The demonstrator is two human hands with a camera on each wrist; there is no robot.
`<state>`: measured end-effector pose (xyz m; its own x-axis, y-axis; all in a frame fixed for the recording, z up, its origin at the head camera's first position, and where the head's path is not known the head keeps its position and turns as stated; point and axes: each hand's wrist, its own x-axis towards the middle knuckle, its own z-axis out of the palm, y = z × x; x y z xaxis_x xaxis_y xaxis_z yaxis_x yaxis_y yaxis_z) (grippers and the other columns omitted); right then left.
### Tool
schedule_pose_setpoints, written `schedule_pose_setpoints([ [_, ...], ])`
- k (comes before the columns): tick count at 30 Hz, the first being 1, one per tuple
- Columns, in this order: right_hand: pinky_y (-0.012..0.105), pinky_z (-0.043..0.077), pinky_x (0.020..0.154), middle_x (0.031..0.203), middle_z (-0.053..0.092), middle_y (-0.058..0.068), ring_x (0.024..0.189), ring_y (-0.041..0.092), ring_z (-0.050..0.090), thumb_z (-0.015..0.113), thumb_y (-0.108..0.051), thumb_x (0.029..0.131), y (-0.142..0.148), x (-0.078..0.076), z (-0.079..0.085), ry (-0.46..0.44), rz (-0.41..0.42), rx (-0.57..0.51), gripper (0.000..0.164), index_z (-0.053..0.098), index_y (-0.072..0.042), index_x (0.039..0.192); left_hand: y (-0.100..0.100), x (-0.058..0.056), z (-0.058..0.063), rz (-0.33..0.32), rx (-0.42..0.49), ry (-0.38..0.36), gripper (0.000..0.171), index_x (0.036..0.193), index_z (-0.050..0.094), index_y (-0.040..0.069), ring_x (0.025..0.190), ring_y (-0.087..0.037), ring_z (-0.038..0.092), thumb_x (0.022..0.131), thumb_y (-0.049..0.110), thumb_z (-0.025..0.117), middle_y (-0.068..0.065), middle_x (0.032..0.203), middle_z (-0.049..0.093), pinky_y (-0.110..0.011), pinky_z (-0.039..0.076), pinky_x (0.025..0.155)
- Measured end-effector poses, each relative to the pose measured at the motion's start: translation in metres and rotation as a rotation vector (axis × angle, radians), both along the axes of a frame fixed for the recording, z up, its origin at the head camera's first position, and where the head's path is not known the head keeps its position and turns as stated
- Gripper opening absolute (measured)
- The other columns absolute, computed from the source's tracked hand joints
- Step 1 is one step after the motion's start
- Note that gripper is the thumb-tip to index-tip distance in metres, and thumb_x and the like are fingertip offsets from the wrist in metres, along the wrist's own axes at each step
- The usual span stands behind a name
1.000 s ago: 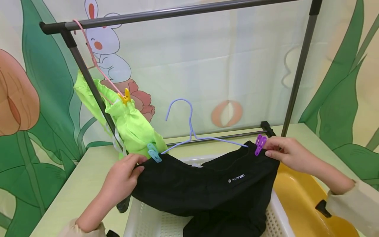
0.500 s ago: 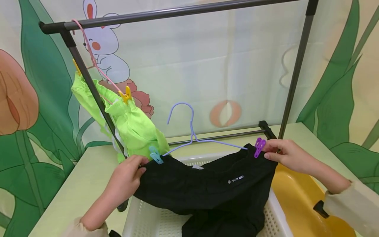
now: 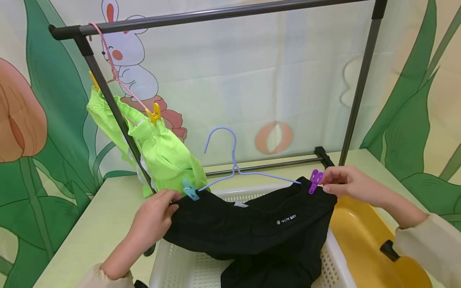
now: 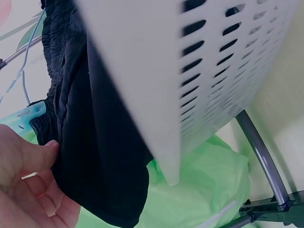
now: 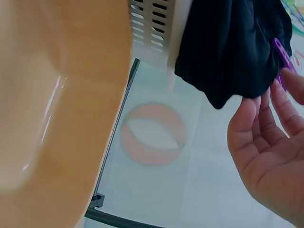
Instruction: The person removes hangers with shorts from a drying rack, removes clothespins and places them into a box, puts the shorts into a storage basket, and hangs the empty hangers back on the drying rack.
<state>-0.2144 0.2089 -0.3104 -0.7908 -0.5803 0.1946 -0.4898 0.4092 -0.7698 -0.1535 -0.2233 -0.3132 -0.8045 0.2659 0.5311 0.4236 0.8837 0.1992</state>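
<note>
Black pants (image 3: 252, 236) with small white lettering hang over a white perforated basket (image 3: 340, 256), fixed to a lilac hanger (image 3: 234, 160). A blue clothespin (image 3: 190, 190) clips the waistband at the left, a purple clothespin (image 3: 315, 182) at the right. My left hand (image 3: 155, 216) pinches the waistband's left corner between thumb and fingers, just outside the blue clothespin. At the other corner my right hand (image 3: 349, 184) pinches the cloth beside the purple clothespin. The lower part of the pants drops folded into the basket.
A dark metal rack (image 3: 216, 15) spans the back of the table (image 3: 90, 228). Bright green pants (image 3: 162, 156) hang at its left on a pink hanger (image 3: 124, 82) with yellow clothespins (image 3: 154, 114). A yellow basin (image 3: 356, 232) stands right of the basket.
The lilac hanger and black pants have sunk slightly. Both hands keep their grip on the waistband corners, and the view has shifted a little.
</note>
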Motion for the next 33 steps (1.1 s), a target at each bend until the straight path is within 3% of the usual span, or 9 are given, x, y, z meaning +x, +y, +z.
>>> schedule_pose_setpoints([
  [4,0.028,0.046,0.057,0.071,0.053,0.002,0.059,0.018,0.050,0.052,-0.008,0.087,0.007,-0.005,0.003,-0.110,0.024,-0.052,0.014,0.051,0.002,0.097,0.001,0.000,0.000,0.011,-0.003,-0.008,0.014,0.084,0.059,0.006,0.079,-0.023,0.059,0.074,-0.003,0.063,-0.004,0.081,0.060,-0.037,0.047,0.065],
  [11,0.030,0.048,0.057,0.079,0.056,0.003,0.062,0.019,0.053,0.049,-0.008,0.088,0.009,-0.010,0.009,-0.153,0.041,-0.086,0.018,0.050,-0.004,0.106,0.000,-0.001,0.000,0.022,-0.007,-0.019,0.014,0.084,0.059,0.007,0.079,-0.022,0.059,0.075,-0.002,0.063,-0.003,0.081,0.060,-0.036,0.047,0.063],
  [24,0.029,0.051,0.056,0.078,0.054,0.007,0.066,0.016,0.055,0.045,-0.020,0.093,-0.002,-0.016,0.021,-0.330,0.043,-0.041,0.032,0.043,0.004,0.113,-0.001,-0.003,-0.001,0.034,-0.018,-0.035,0.013,0.085,0.060,0.009,0.079,-0.021,0.060,0.076,0.000,0.064,-0.002,0.082,0.060,-0.036,0.047,0.062],
  [33,0.030,0.051,0.055,0.078,0.054,0.002,0.066,0.012,0.053,0.047,-0.017,0.092,-0.005,-0.018,0.026,-0.404,0.107,-0.060,0.019,0.048,-0.002,0.104,-0.003,-0.003,-0.002,0.025,-0.026,-0.027,0.013,0.084,0.060,0.009,0.078,-0.020,0.060,0.076,0.000,0.064,-0.002,0.081,0.060,-0.036,0.047,0.062],
])
